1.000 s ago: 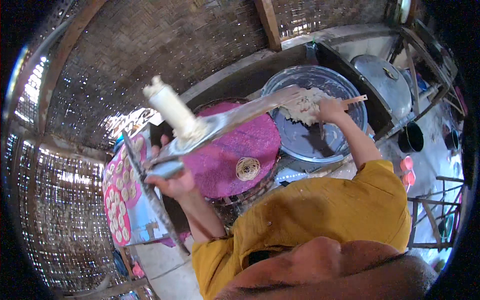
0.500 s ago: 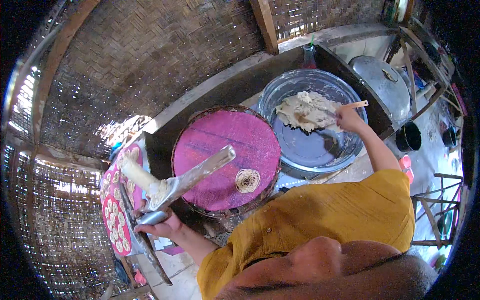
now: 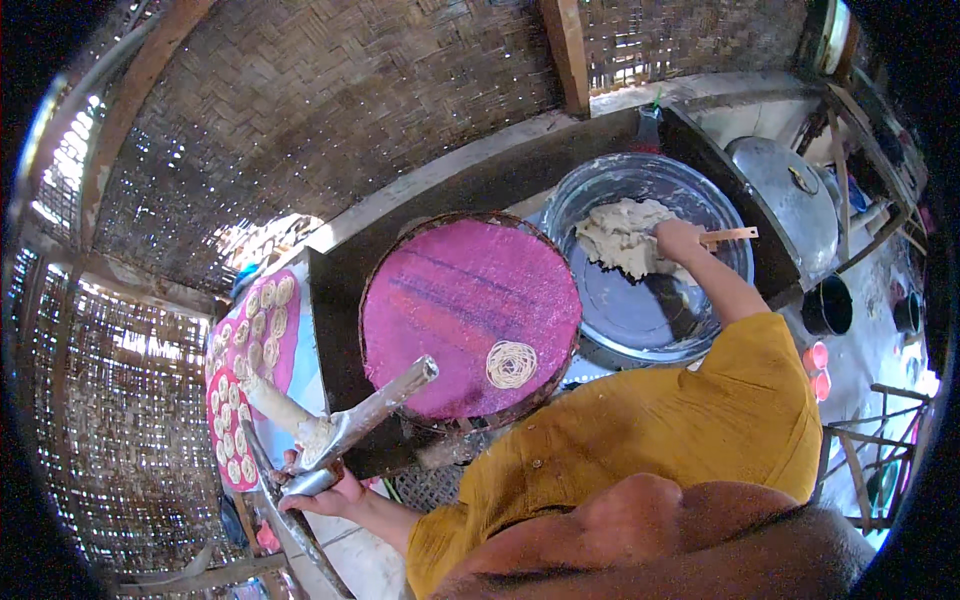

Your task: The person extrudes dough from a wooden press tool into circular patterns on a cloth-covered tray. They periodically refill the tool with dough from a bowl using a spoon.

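My left hand [image 3: 340,498] is wrapped round a metal noodle press [image 3: 385,408] smeared with dough. A pale cylindrical plunger [image 3: 275,405] sticks out of its far side, and a long dark bar [image 3: 315,548] runs across it. My right hand [image 3: 680,242] grips a flat tool with a wooden handle [image 3: 735,234]. The tool's other end is hidden in my hand and the pale dough [image 3: 618,232]. That dough lies in a large grey basin [image 3: 738,310]. Between my hands, one coil of thin noodle strands [image 3: 511,365] rests on a round tray covered in pink mesh cloth [image 3: 440,290].
Several noodle coils [image 3: 233,442] lie on pink sheets at the left. A dark ledge [image 3: 335,350] borders the tray and basin. At the right are a lidded metal pot [image 3: 785,200], a black bucket [image 3: 828,305] and a wooden rack [image 3: 865,440]. A woven wall [image 3: 350,110] stands behind.
My right hand has moved left, closer over the dough, with the wooden-handled tool. The noodle press in my left hand has shifted down and left, away from the pink cloth. The view has shifted slightly.
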### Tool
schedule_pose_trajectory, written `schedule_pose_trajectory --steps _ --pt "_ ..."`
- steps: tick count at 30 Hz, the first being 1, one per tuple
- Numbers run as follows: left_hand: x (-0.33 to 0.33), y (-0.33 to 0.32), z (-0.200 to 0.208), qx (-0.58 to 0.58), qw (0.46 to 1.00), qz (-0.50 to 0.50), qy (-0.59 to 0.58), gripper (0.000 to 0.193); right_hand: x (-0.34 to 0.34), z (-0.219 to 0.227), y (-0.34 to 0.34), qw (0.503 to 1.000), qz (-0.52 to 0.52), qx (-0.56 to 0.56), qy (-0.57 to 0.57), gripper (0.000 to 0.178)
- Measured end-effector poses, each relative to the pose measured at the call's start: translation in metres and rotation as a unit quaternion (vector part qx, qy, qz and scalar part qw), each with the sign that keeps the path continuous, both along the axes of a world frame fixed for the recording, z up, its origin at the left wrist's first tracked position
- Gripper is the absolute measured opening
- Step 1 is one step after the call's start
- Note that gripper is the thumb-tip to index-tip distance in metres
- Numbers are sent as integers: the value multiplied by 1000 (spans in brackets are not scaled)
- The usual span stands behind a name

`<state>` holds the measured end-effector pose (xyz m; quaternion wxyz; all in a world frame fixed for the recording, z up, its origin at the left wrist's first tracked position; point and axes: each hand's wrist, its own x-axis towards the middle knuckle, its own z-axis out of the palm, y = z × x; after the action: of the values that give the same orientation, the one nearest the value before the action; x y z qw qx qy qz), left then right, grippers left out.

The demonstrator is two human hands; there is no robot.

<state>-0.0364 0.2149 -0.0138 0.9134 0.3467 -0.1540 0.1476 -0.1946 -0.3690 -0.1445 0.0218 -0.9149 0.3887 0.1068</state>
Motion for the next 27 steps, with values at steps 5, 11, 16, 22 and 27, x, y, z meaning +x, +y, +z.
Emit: schedule_pose_trajectory --steps 5,11,16,22,27 --pt "-4 4 6 -2 999 -26 27 44 3 1 12 998 56 26 -26 18" --pt "-6 24 23 107 990 -46 -78 33 -26 73 4 959 -52 255 -117 20" --pt "-16 26 55 166 979 -69 -101 36 -44 134 9 898 75 359 -241 23" --pt "-5 32 53 414 910 12 -8 33 -5 213 78 785 233 514 -254 34" --pt "-45 -83 101 708 698 -10 -104 36 34 251 147 690 463 496 -253 43"
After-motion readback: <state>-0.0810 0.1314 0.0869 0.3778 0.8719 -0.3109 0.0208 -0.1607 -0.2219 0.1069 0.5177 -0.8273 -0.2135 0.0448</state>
